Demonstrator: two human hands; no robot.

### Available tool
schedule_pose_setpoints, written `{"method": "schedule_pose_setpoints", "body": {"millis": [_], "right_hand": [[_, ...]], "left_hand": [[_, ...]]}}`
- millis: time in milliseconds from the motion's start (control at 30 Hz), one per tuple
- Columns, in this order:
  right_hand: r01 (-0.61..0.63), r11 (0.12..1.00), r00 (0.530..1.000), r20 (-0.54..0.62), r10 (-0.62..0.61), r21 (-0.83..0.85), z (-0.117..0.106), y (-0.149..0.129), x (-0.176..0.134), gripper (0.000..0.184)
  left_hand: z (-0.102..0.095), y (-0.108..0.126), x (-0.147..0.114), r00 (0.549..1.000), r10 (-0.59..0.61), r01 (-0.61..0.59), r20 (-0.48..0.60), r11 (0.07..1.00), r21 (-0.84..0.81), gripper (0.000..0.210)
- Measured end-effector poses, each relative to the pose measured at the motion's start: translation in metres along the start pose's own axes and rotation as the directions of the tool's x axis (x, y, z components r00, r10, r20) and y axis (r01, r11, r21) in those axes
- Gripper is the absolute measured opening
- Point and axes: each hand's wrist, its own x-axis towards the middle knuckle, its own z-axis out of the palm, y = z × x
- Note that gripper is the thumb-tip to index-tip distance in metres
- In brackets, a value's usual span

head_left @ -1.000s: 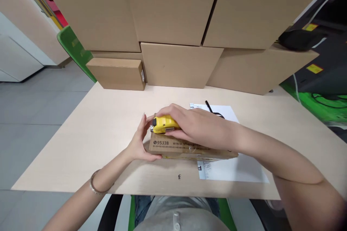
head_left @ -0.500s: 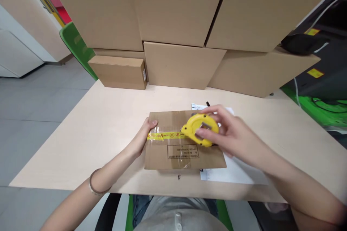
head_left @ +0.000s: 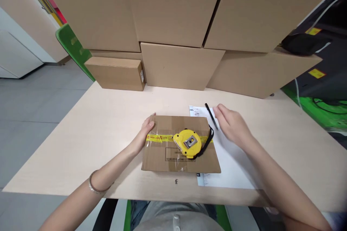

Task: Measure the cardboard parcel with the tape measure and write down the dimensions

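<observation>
My left hand (head_left: 146,130) grips the left edge of a brown cardboard box (head_left: 154,157), thumb on its top. Yellow printed tape runs across the box. A yellow tape measure (head_left: 187,143) with a black wrist strap rests on top of it, touched by neither hand. My right hand (head_left: 231,122) is empty above the white paper (head_left: 230,166), its fingers loosely bent and its tips close beside a black pen (head_left: 211,116). The pen lies on the paper, which is partly under the box.
Large cardboard boxes (head_left: 179,66) are stacked along the table's back edge. A smaller carton (head_left: 116,74) stands at the back left. Behind it is a green chair (head_left: 72,48). Dark equipment (head_left: 306,75) stands on the right beyond the table (head_left: 89,144).
My right hand has let go of the tape measure, leaving it on the box, and has moved right to beside the pen. My left hand still holds the box.
</observation>
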Motion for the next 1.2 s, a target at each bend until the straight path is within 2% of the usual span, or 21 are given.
{"method": "schedule_pose_setpoints", "body": {"millis": [67,133,200,300,400,500,633,800,1000,1133,1200], "right_hand": [[-0.105,0.991,0.993,0.039,0.108,-0.082,0.007,0.022,0.021,0.045],[-0.147,0.983,0.982,0.105,0.159,-0.108,0.022,0.042,0.035,0.043],[-0.175,0.98,0.967,0.171,0.19,-0.098,0.038,0.057,0.043,0.039],[-0.178,0.984,0.957,0.234,0.172,0.005,0.051,0.075,0.051,0.03],[-0.128,0.967,0.97,0.231,0.075,0.222,0.053,0.088,0.066,0.031],[-0.065,0.879,0.991,0.137,0.0,0.472,0.061,0.091,0.086,0.035],[0.008,0.723,1.0,0.005,-0.015,0.691,0.087,0.083,0.101,0.039],[0.011,0.596,0.998,0.032,-0.06,0.803,0.104,0.08,0.101,0.05],[-0.018,0.566,0.99,0.093,-0.104,0.825,0.102,0.085,0.103,0.05],[-0.019,0.598,0.989,0.103,-0.107,0.802,0.107,0.087,0.105,0.049],[-0.03,0.627,0.987,0.121,-0.103,0.779,0.111,0.089,0.106,0.04]], "left_hand": [[0.0,-0.001,-0.001,1.0,0.006,-0.006,0.02,1.0,0.008,0.085],[-0.001,-0.003,-0.004,0.997,0.054,-0.055,0.058,0.998,0.016,0.096],[-0.002,-0.005,-0.006,0.991,0.095,-0.097,0.092,0.995,0.021,0.097],[0.0,-0.007,-0.007,0.99,0.076,-0.076,0.118,0.997,-0.004,0.088],[0.004,-0.007,-0.007,0.99,0.067,-0.061,0.128,0.997,-0.046,0.081],[0.007,-0.003,-0.006,0.99,0.08,-0.074,0.117,0.996,-0.054,0.076],[0.005,-0.001,-0.004,0.991,0.073,-0.073,0.114,0.997,-0.003,0.073],[0.0,0.0,-0.001,0.985,0.096,-0.101,0.143,0.995,0.026,0.076],[-0.001,-0.001,-0.006,0.984,0.046,-0.057,0.174,0.996,0.062,0.08],[-0.001,0.0,-0.011,0.974,0.004,-0.019,0.226,0.998,0.062,0.086],[-0.001,-0.001,-0.012,0.973,0.005,-0.021,0.229,0.997,0.068,0.087]]}}
